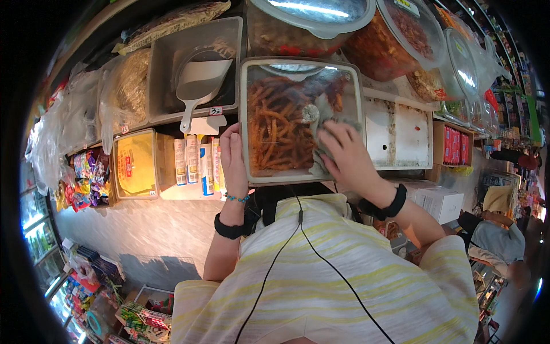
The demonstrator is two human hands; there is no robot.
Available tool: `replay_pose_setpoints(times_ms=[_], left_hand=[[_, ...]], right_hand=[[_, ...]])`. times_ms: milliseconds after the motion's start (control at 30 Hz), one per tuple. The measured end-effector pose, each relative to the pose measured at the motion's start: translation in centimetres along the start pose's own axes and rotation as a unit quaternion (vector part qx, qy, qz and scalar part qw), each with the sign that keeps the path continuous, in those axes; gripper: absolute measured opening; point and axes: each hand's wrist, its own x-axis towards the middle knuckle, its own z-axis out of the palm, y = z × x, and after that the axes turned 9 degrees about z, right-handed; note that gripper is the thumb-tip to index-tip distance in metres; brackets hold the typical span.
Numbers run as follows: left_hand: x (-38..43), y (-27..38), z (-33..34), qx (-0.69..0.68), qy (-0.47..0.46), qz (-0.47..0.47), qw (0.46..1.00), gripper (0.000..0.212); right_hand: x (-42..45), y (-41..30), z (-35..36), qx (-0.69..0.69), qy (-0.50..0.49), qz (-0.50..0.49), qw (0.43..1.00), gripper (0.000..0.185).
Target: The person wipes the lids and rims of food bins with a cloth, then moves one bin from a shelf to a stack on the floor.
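In front of me is a square plastic container with a clear lid [279,71]; reddish-brown strips of food [275,124] show through it. My right hand [346,150] presses a grey-green cloth [320,161] onto the right side of the lid, fingers bent over the cloth. Along the container's left edge lies my left hand [234,157], its fingers against the side wall and a beaded bracelet on the wrist. Whether the left fingers grip the rim cannot be told. The container's underside is hidden.
Large lidded tubs of food [309,32] stand behind the container. At the left, a grey bin holds a white scoop [200,84], with upright tubes [193,159] below it. A stained white tray [399,133] is at the right. Farther right, a person [494,238] is in the aisle.
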Motion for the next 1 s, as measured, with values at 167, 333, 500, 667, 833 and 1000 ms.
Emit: replay_pose_setpoints(times_ms=[167, 333, 500, 667, 833, 1000], left_hand=[[0.4, 0.1, -0.1, 0.010, -0.009, -0.001, 1.000, 0.032], [0.4, 0.1, 0.0, 0.003, -0.015, -0.013, 1.000, 0.032], [0.3, 0.0, 0.1, 0.007, -0.012, -0.011, 1.000, 0.032], [0.3, -0.3, -0.1, -0.011, -0.009, -0.037, 0.999, 0.032], [0.3, -0.4, -0.1, -0.004, -0.011, -0.025, 1.000, 0.032], [0.4, -0.6, -0.2, -0.010, -0.019, -0.023, 1.000, 0.033]], right_hand=[[-0.8, -0.5, -2.2, 0.121, -0.089, -0.023, 0.988, 0.039], [4.5, -0.6, -2.3, 0.087, 0.067, 0.005, 0.994, 0.034], [6.6, 0.1, -0.1, -0.061, 0.040, -0.042, 0.996, 0.027], [8.5, 0.4, -0.1, -0.085, 0.021, -0.069, 0.994, 0.017], [11.2, -0.1, -0.4, -0.093, -0.066, -0.004, 0.994, 0.026], [14.1, 4.0, 0.4, -0.163, 0.020, 0.058, 0.985, 0.031]])
